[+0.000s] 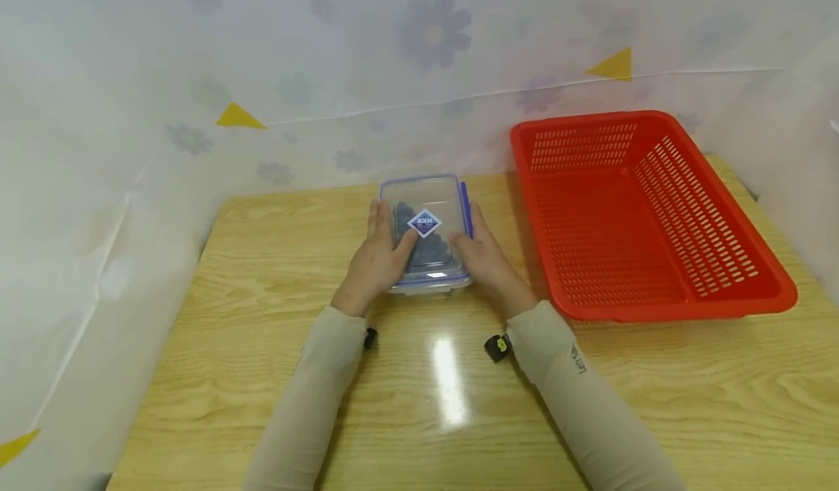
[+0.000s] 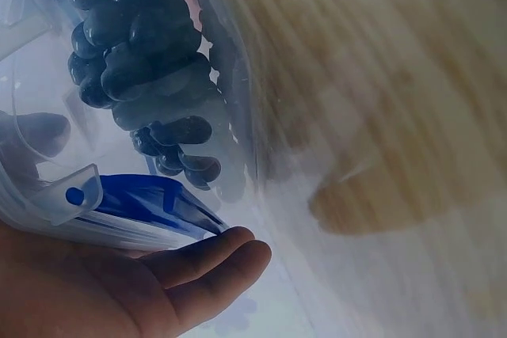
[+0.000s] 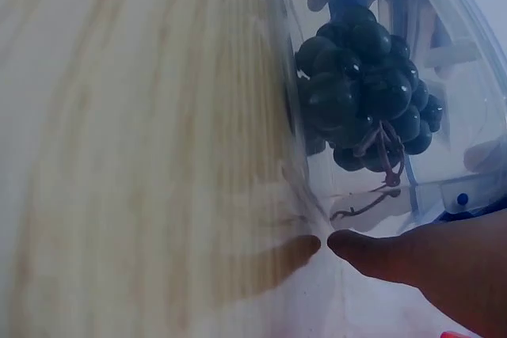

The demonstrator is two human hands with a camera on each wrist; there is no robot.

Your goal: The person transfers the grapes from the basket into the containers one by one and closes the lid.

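A clear plastic food container (image 1: pixel 446 194) with a blue-edged lid sits near the table's back edge. Through its walls shows a bunch of dark grapes (image 3: pixel 356 89), with a stem visible in the right wrist view. My left hand (image 1: pixel 376 261) holds the container's left side, thumb on the lid beside a blue diamond label (image 1: pixel 424 223). On the opposite side, my right hand (image 1: pixel 488 258) holds it too, thumb over the lid's edge. A blue strip (image 2: pixel 142 195) runs along the side by my left fingers. In the head view, the container's underside is hidden.
A red slotted plastic basket (image 1: pixel 539 250) stands right of the container, close to my right forearm. The wood-grain table (image 1: pixel 275 287) ends at a pale flowered sheet (image 1: pixel 328 61) hanging behind it and along the left.
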